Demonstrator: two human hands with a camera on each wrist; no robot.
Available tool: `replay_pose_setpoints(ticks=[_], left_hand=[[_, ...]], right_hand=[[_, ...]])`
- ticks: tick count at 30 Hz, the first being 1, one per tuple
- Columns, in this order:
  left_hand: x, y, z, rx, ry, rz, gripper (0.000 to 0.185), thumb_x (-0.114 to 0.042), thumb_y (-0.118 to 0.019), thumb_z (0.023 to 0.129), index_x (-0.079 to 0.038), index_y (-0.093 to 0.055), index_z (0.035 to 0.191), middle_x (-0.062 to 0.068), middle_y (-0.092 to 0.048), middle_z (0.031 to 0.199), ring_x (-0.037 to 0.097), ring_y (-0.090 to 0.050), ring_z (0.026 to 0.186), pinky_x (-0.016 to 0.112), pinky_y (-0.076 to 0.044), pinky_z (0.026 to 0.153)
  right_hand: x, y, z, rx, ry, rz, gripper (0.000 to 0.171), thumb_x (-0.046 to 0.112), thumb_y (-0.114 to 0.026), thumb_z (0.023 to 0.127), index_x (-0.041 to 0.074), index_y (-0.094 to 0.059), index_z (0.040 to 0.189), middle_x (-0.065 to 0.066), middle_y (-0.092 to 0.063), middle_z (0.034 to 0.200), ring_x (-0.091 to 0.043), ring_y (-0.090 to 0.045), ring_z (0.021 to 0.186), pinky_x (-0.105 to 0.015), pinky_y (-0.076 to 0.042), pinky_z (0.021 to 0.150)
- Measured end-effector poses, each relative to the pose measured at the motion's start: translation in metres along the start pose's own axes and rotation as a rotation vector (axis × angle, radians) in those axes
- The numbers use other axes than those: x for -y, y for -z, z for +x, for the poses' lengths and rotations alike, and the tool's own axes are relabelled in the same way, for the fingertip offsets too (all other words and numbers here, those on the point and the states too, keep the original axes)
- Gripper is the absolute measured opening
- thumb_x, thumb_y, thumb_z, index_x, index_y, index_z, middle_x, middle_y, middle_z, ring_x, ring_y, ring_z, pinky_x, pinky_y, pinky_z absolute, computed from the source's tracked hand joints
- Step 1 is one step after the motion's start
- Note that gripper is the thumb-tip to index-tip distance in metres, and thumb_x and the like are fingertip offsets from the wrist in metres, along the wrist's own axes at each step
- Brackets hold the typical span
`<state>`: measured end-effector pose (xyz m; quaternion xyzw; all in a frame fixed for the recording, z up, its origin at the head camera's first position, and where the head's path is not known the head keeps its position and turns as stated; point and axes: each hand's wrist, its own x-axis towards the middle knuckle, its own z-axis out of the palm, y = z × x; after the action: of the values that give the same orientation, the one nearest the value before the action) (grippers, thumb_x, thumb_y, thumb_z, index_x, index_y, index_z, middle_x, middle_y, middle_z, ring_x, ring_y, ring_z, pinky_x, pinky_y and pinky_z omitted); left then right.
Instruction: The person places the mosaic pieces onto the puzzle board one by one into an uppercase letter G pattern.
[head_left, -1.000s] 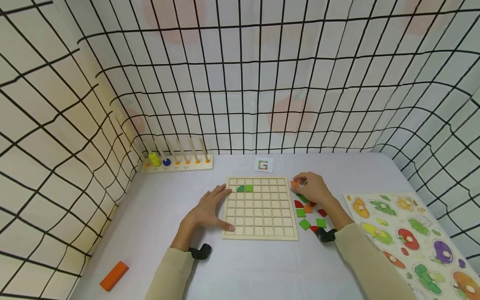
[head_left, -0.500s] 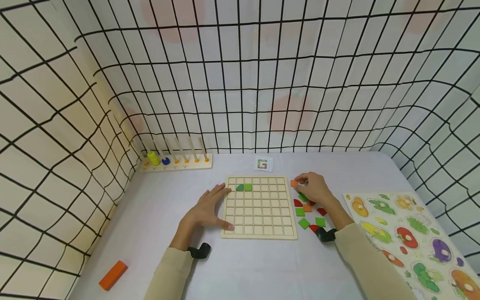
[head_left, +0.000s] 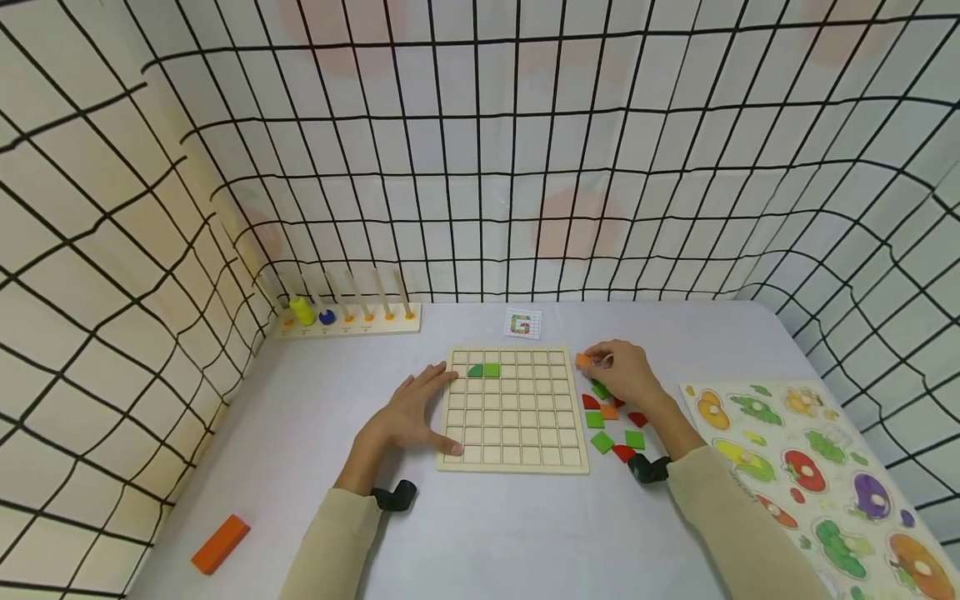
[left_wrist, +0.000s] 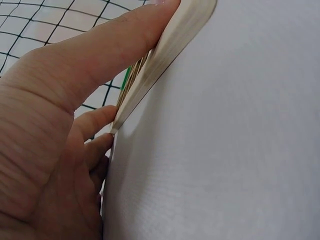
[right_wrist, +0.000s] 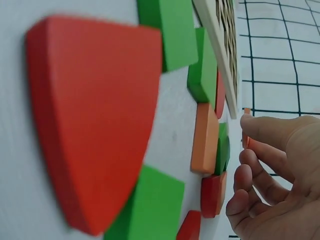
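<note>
A pale wooden grid board (head_left: 517, 433) lies flat in the head view. Its upper left holds a dark green quarter-round tile (head_left: 476, 371) beside a light green square tile (head_left: 491, 370). My left hand (head_left: 405, 417) spreads along the board's left side, its thumb on the lower left corner and fingertips at the upper left edge; the left wrist view shows the thumb across the rim. Just beyond the board's upper right corner, my right hand (head_left: 628, 372) pinches an orange square tile (head_left: 582, 361) between thumb and finger. Its other fingers are bent over nearby tiles, partly hiding them.
Several loose red, green and orange tiles (head_left: 595, 420) lie right of the board. Behind it sits a small pattern card (head_left: 522, 324). A peg stand (head_left: 348, 323) is back left, an orange block (head_left: 221, 544) front left, a vegetable puzzle sheet (head_left: 817, 475) at right. Black netting surrounds the table.
The head view has shifted slightly, so everything appears a little further left and higher. Both hands and the orange tile keep their places relative to the board.
</note>
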<state>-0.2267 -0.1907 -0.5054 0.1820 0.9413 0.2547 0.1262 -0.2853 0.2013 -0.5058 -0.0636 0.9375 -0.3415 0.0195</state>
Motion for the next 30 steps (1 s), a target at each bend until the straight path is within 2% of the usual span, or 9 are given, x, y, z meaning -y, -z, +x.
replay_pose_setpoints(ticks=[8, 18, 24, 30], left_hand=[[0.003, -0.001, 0.002, 0.008, -0.006, 0.014, 0.13, -0.064, -0.092, 0.06, -0.023, -0.027, 0.165, 0.002, -0.017, 0.174, 0.025, -0.01, 0.162, 0.05, -0.007, 0.132], [0.005, -0.004, 0.003, -0.001, -0.004, 0.018, 0.128, -0.064, -0.093, 0.058, -0.024, -0.032, 0.163, 0.003, -0.019, 0.174, 0.027, -0.012, 0.162, 0.051, -0.009, 0.132], [0.004, -0.003, 0.001, -0.009, -0.004, 0.014, 0.127, -0.064, -0.093, 0.057, -0.023, -0.034, 0.162, 0.004, -0.021, 0.173, 0.028, -0.013, 0.162, 0.053, -0.009, 0.131], [0.003, -0.003, 0.001, -0.016, -0.008, 0.012, 0.127, -0.064, -0.093, 0.057, -0.023, -0.035, 0.161, 0.004, -0.021, 0.173, 0.027, -0.013, 0.162, 0.052, -0.009, 0.131]], right_hand=[[0.014, -0.002, -0.002, 0.01, 0.023, 0.01, 0.034, 0.027, -0.07, 0.097, 0.007, -0.072, 0.125, -0.012, -0.068, 0.114, -0.025, -0.055, 0.096, -0.03, -0.049, 0.075], [0.037, -0.012, -0.004, 0.049, 0.041, 0.064, 0.034, 0.027, -0.074, 0.096, 0.008, -0.073, 0.123, -0.01, -0.066, 0.111, -0.022, -0.053, 0.09, -0.03, -0.045, 0.071], [0.045, -0.025, -0.005, 0.074, 0.106, 0.13, 0.033, 0.023, -0.076, 0.094, 0.006, -0.074, 0.121, -0.011, -0.068, 0.107, -0.02, -0.052, 0.083, -0.027, -0.044, 0.066], [0.051, -0.04, 0.0, 0.093, 0.16, 0.142, 0.031, 0.022, -0.076, 0.094, 0.007, -0.074, 0.121, -0.009, -0.07, 0.109, -0.019, -0.054, 0.084, -0.029, -0.047, 0.071]])
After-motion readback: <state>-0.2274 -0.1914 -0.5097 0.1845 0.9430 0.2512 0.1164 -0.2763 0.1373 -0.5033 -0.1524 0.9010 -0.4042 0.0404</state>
